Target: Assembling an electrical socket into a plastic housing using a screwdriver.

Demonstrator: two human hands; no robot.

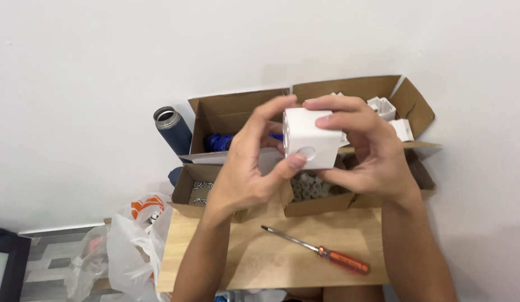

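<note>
We hold the white plastic box above the cardboard boxes, left hand and right hand both closed around it. Keeping thumbs clear of its round knockout, probably, steadies turning; the screwdriver lies on the wooden table.

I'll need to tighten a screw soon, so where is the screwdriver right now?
In the head view, the screwdriver lies untouched on the wooden table, lower centre-right, between the person's forearms and just in front of the small cardboard boxes.
</note>
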